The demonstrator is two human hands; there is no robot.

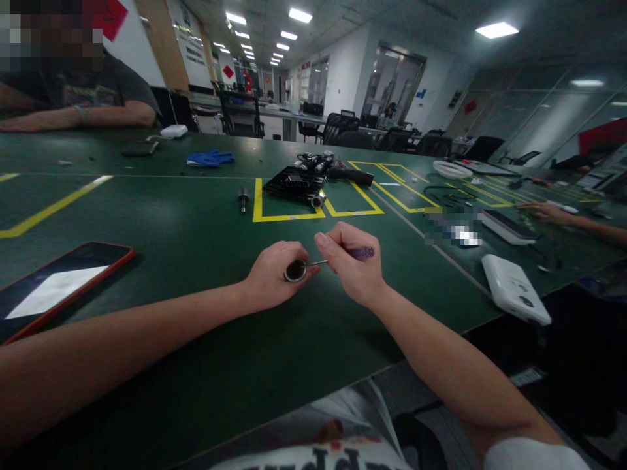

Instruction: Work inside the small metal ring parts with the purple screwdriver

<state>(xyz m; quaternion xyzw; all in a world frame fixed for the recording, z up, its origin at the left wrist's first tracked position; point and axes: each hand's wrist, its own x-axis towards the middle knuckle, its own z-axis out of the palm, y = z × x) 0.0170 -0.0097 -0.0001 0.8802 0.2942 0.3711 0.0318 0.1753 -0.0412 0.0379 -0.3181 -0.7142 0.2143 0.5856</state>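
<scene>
Your left hand is closed round a small metal cylinder, low on the green desk near its front edge, with the open end facing you. Your right hand is clamped on a screwdriver with a purple handle. Its thin shaft reaches left to the cylinder's rim, though you cannot tell whether the tip touches. The two hands sit close together, fingers nearly meeting. A phone in a red case lies well to your left. Farther back a black tray rests in a yellow-taped box, a loose metal part stands just left of it, and a blue glove lies beyond — a white device sits at the right edge
</scene>
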